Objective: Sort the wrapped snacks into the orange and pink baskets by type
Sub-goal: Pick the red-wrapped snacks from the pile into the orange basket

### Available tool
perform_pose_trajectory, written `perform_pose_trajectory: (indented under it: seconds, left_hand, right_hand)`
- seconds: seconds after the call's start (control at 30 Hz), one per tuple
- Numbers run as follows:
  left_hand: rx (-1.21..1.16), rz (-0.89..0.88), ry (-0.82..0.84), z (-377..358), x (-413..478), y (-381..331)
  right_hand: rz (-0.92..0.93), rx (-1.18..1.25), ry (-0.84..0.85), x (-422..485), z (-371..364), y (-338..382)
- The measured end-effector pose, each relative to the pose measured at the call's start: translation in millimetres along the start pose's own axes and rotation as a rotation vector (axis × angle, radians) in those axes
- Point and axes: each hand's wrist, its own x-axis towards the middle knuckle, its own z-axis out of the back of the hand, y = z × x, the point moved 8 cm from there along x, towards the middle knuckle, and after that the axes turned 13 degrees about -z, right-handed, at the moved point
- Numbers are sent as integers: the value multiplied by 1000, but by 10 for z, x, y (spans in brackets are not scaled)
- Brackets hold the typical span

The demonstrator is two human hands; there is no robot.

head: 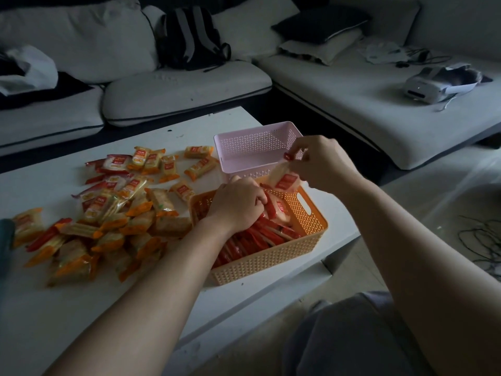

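white table [81,308] | left hand [238,204] grips red snacks [271,210] in orange basket [271,264] | right hand [322,161] pinches raised snack [284,181]

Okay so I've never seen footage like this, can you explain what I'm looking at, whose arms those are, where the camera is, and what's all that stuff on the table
There is no machine here. A person works with bare hands, and the single picture comes from a camera worn on their head, looking forward and down, so both arms reach in from the bottom. On the white table lies a loose pile of wrapped snacks, mostly orange, some red. The orange basket holds red packets; the pink basket behind it looks empty. The left hand reaches into the orange basket and seems to grip some of them. The right hand pinches a red-labelled snack by its end, above that basket's far edge.
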Motion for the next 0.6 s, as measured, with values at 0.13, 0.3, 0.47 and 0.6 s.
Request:
perform_pose_trajectory:
  seconds: [0.13,0.3,0.47,0.6]
  left_hand:
    - [5,15,3,-23,9,-2]
    - [-47,30,19,-57,33,-5]
    - [-152,32,-49,-40,29,-27]
    - [-228,24,-117,-6,42,-14]
  right_hand:
    - [48,3,97,2,-47,-21]
    - [60,-120,174,-26,-158,-1]
    - [93,-502,256,-87,-477,49]
    - [132,-673,296,-182,-655,131]
